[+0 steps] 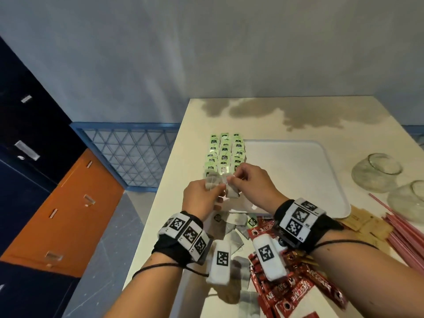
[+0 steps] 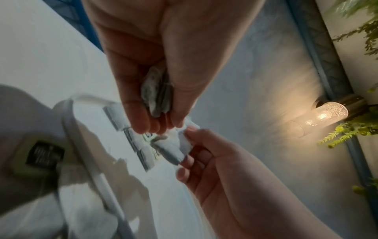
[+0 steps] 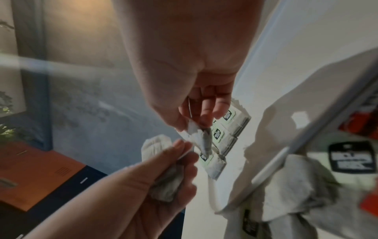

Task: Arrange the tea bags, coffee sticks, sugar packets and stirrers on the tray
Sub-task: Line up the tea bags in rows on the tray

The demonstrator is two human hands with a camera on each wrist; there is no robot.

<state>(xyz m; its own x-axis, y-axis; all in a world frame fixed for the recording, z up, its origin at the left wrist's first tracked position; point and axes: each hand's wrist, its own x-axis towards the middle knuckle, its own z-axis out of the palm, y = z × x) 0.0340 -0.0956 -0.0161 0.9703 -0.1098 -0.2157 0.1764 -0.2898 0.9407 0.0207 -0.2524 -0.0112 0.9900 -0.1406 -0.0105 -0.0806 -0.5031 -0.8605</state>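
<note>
Above the near left corner of the white tray (image 1: pixel 298 175), both hands meet over the pale table (image 1: pixel 344 111). The left hand (image 1: pixel 202 198) curls its fingers round a small stack of tea bags (image 2: pixel 157 95), which lies in the palm with its far edge poking out past the fingertips. The right hand (image 1: pixel 254 182) pinches one tea bag (image 3: pixel 201 139) by its top corner between thumb and forefinger, so the bag hangs below the grip, just beside the left hand's fingertips. Just beyond the hands, three rows of green-tagged tea bags (image 1: pixel 224 152) lie along the tray's left side. Near the wrists, loose tea bags (image 1: pixel 234 228) lie scattered on the table, with red coffee sticks (image 1: pixel 293 292) piled to their right. Brown sugar packets (image 1: pixel 367 223) sit off the tray's near right corner, and pink stirrers (image 1: pixel 403 235) lie just right of them. Two glass jars (image 1: pixel 378 173) lie on their sides at the far right.
</note>
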